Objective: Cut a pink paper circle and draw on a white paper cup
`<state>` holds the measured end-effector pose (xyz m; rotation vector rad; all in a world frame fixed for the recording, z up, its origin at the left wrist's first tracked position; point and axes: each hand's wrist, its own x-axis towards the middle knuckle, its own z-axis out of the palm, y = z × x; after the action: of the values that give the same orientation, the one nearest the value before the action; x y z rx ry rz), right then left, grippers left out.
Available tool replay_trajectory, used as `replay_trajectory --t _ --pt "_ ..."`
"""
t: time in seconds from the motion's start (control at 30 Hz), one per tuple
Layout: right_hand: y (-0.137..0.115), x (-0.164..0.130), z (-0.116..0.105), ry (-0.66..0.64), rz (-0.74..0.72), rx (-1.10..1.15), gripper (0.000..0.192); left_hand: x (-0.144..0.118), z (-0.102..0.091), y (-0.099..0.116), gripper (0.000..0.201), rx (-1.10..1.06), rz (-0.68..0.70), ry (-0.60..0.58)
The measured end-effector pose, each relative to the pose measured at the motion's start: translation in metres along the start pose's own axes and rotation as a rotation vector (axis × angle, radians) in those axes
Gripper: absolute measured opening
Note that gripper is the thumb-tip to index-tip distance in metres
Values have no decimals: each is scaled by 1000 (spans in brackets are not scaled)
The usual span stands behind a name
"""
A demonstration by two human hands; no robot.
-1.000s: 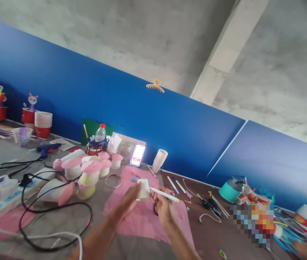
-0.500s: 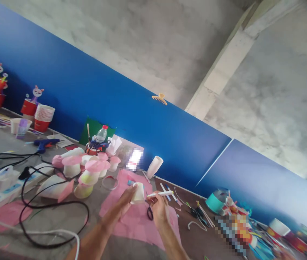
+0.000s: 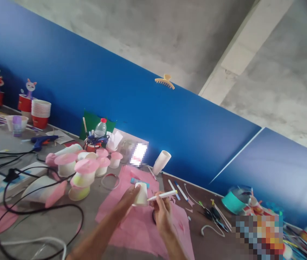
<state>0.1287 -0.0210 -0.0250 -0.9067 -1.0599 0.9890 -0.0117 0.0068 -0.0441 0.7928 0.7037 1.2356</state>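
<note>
My left hand is closed around the left side of a small white paper cup, turned upside down above the pink paper. Between the fingers of my right hand is a white marker, its tip at the cup's right side. Whether the tip touches the cup I cannot tell. Behind the cup lies a blue glue stick. Dark scissors are mostly hidden by my right hand. Left of the paper stand several paper cups with pink round tops.
Black cable and a power strip cover the left side, with a blue glue gun behind. A white paper tube stands near the blue wall. Markers and black-handled scissors lie to the right.
The view has shifted and tilted slightly. The marker tip has come closer to the cup's side. Both hands keep their hold on the cup and the marker.
</note>
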Motion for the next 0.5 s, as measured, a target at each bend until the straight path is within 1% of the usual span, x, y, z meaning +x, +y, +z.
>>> replay_trajectory --t 0.07,0.17,0.3,0.4,0.5 --pt "4 -4 -5 -32 2 -32 20 2 0 -2 63 48 3 57" --pt "11 -9 -9 -29 6 -56 18 3 -1 -3 59 110 10 117" --pt "16 -13 -12 -25 19 -52 25 0 1 -1 59 164 0 138" --pt "16 -15 -11 -32 16 -45 29 -4 5 3 59 246 1 167" --pt "13 -17 -10 -58 32 5 32 -9 10 8 57 303 -2 148"
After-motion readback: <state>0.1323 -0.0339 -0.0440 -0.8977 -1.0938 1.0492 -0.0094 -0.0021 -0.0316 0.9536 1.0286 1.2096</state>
